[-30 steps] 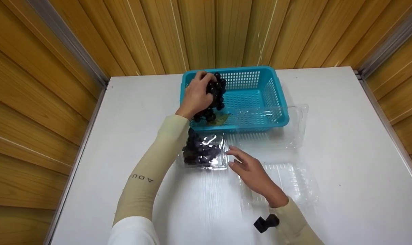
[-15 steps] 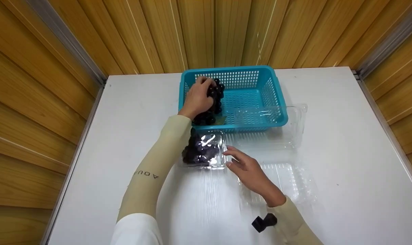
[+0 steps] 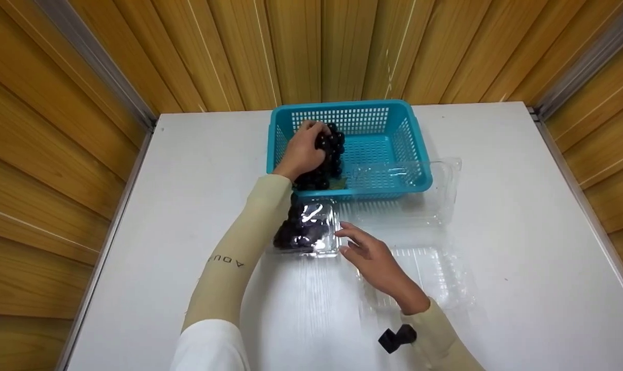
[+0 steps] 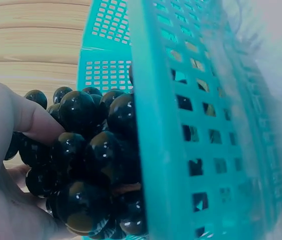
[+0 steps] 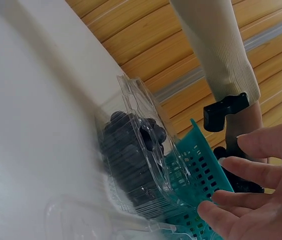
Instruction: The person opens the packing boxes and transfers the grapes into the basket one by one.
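Left arm reaches up and away from the lower edge of the head view, its beige sleeve (image 3: 234,242) slanting toward the desk's far side; the left hand (image 3: 302,152) lies over the left part of the blue basket (image 3: 342,106), knuckles up. Its fingers (image 4: 38,120) are bent round a bunch of dark grapes (image 4: 85,160), grasping it; the bunch is inside the basket, along its left side, beside a leaf (image 3: 338,183). Right arm enters from lower right, black device (image 3: 398,337) at the sleeve; the right hand (image 3: 373,257) points leftward, fingers parted, slightly bent and holding nothing, tips just beside the right side of a clear container (image 3: 316,253) with more dark grapes in it. Contact there: cannot tell. The container stands on the desk (image 3: 198,165) in front of the basket. One clear plastic shell (image 3: 443,193) overlaps the basket's front right corner; another (image 3: 425,268) lies nearer, partly behind the right hand. Compared with 1.0 s ago: left hand and bunch sit nearer the basket's front and slightly further right, and less of the leaf shows. Right hand and container: relation essentially unchanged.
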The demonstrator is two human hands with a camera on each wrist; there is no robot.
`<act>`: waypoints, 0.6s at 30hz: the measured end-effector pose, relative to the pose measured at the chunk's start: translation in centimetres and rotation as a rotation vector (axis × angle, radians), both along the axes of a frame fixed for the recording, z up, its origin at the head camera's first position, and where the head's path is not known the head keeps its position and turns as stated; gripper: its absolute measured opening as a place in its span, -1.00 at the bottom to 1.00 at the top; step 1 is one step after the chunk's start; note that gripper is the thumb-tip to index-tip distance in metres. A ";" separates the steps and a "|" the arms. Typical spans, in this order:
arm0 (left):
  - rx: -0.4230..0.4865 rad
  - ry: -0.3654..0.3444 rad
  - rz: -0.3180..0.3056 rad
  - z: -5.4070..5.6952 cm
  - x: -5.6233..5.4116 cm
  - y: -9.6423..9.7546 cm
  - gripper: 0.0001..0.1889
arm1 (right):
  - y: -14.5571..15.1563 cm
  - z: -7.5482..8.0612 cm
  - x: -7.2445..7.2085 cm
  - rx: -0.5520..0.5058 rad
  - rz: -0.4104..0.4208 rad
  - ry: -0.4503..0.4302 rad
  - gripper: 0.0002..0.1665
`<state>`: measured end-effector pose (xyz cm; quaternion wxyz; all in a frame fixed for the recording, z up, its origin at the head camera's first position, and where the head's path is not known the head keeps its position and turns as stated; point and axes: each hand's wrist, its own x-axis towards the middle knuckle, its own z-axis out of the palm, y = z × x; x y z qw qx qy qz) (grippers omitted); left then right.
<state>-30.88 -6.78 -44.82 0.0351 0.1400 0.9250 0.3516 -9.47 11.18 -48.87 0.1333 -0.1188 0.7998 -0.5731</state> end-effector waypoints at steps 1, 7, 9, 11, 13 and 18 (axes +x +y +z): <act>0.003 -0.010 -0.002 -0.1 -0.1 0.0 -0.55 | 0.0 0.0 0.0 -0.001 -0.002 0.000 -0.54; -0.022 -0.064 -0.028 -0.9 -0.6 0.1 -0.54 | 0.0 0.1 0.1 -0.017 -0.009 -0.007 -0.54; -0.046 -0.068 -0.034 -1.1 -0.8 0.1 -0.55 | 0.0 0.2 0.1 -0.022 -0.007 -0.008 -0.54; -0.067 -0.065 -0.035 -1.3 -0.8 0.0 -0.57 | 0.0 0.3 0.1 -0.031 -0.004 -0.008 -0.53; -0.088 -0.057 -0.031 -1.4 -0.8 0.0 -0.58 | -0.1 0.3 0.1 -0.041 -0.002 -0.010 -0.54; -0.129 -0.064 -0.021 -1.3 -0.6 -0.1 -0.53 | -0.1 0.2 0.1 -0.047 -0.006 -0.026 -0.55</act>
